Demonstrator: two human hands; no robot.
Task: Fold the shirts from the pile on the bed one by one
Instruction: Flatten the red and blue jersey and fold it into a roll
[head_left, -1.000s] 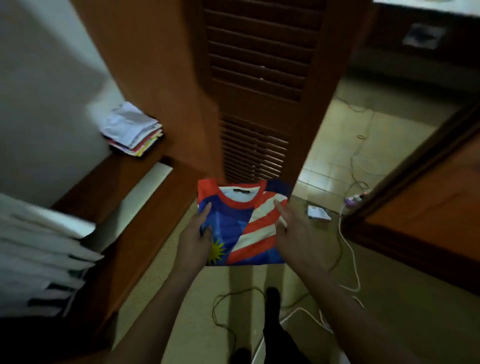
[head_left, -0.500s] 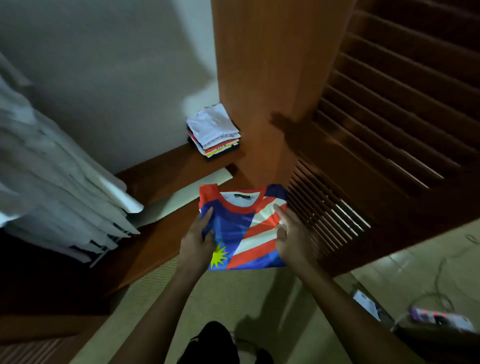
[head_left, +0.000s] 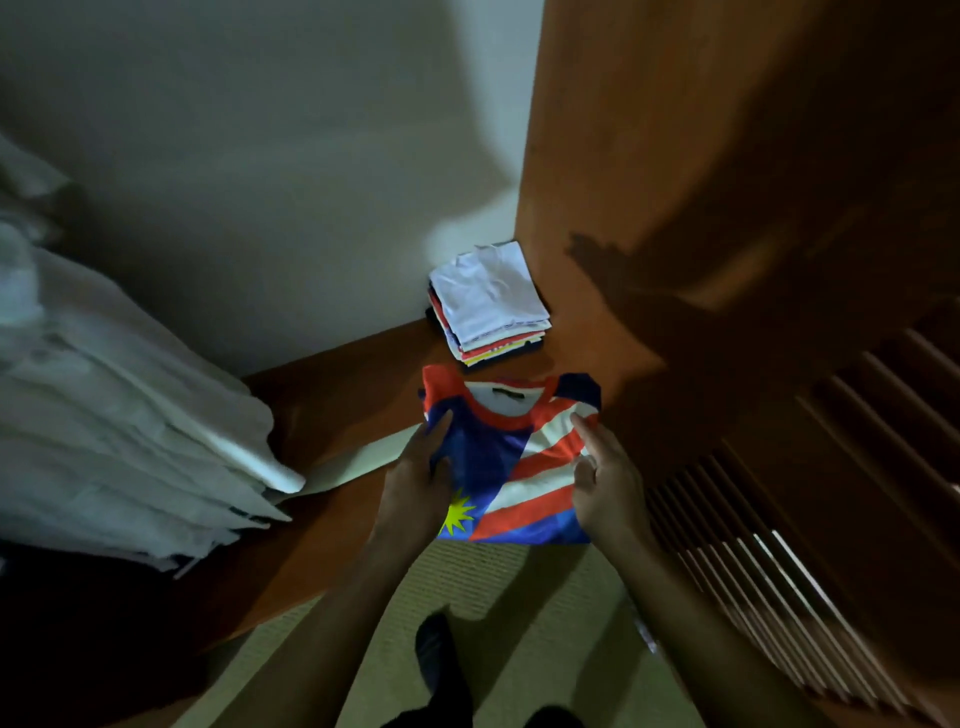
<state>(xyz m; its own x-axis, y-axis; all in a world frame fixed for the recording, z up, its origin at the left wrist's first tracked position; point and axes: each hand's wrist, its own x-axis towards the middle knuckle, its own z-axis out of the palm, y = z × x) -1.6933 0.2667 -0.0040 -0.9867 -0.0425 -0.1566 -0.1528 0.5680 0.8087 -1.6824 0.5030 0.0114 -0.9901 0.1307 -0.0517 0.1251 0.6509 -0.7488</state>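
I carry a folded shirt (head_left: 511, 457), blue with red and white stripes and a yellow star, flat between both hands above the wooden ledge. My left hand (head_left: 418, 480) grips its left edge, thumb on top. My right hand (head_left: 605, 480) holds the right edge with the thumb on top and the fingers under the cloth. A stack of folded shirts (head_left: 491, 304), white on top, sits on the wooden ledge (head_left: 332, 384) in the corner just beyond the held shirt.
A wooden wardrobe side (head_left: 649, 182) rises right of the stack, with a louvred door (head_left: 805, 493) lower right. White hanging garments (head_left: 119, 415) fill the left. A white sheet (head_left: 363, 460) lies on the ledge. My feet (head_left: 441, 660) stand on greenish floor.
The view swung left and closer to the ledge. The held shirt has moved nearer the stack of folded shirts. Both hands keep the same hold.
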